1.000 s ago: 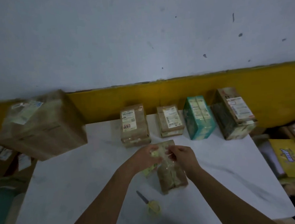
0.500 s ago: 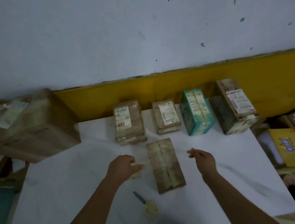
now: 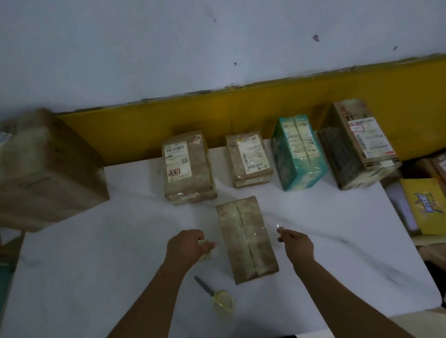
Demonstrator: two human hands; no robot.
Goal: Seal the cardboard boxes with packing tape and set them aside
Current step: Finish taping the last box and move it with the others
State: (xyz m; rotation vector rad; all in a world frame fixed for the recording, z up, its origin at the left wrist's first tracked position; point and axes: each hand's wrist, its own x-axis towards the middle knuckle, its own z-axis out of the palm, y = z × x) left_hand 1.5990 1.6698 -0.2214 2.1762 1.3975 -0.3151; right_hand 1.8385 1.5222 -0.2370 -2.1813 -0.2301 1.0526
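Left hand (image 3: pixel 189 248), at centre frame, grips the tape roll (image 3: pixel 205 249) just left of the cardboard box (image 3: pixel 245 239). The right hand (image 3: pixel 297 246) pinches the tape end (image 3: pixel 279 229) (only a faint glint) just right of it. A second ago both hands met over the box's far end; now they flank it.

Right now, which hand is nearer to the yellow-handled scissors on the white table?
Left. The left hand sits just beyond the yellow-handled scissors; the right hand is farther off, across the taped brown cardboard box.
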